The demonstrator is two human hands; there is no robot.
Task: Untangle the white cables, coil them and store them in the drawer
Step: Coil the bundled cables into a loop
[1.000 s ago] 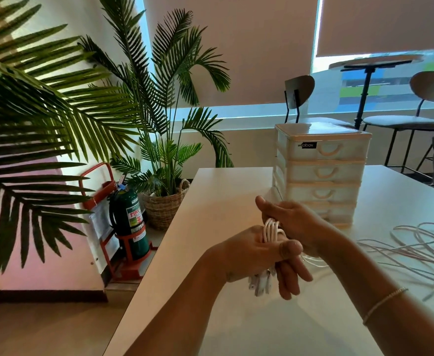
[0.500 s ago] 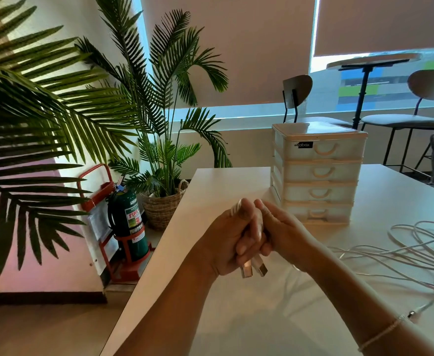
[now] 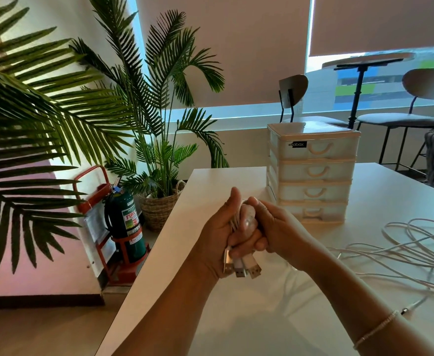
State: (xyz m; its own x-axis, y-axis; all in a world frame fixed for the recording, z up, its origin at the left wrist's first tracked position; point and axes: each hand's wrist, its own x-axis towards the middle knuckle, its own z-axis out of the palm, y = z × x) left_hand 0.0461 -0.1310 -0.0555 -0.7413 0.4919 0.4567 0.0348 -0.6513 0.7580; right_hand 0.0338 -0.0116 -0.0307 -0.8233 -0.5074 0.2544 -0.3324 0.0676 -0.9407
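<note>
Hands meet above the near left part of the white rectangular table [image 3: 236, 317]. The left hand [image 3: 218, 237], thumb raised, has its fingers curled round a bundle of coiled white cable [image 3: 236, 222], whose three silver USB plugs [image 3: 241, 268] hang below the fist. The right hand [image 3: 277, 227] presses against the left from the other side, its fingers wrapped over the same bundle; a thin beaded bracelet [image 3: 375, 330] circles that wrist.

Loose white cables [image 3: 403, 250] lie in a tangled spread on the table to the right, well apart from the held bundle. One strand ends in a small metal plug [image 3: 405, 310] near the right forearm.

A cream plastic four-drawer organiser [image 3: 313, 173] stands on the table beyond the hands, all drawers closed, a black label on the top drawer.

Off the table to the left: a potted palm in a woven basket [image 3: 159, 206] and a dark green fire extinguisher [image 3: 126, 222] in a red metal stand. Behind, dark-framed chairs [image 3: 293, 96] and a round pedestal table [image 3: 365, 62] stand before the blinds.
</note>
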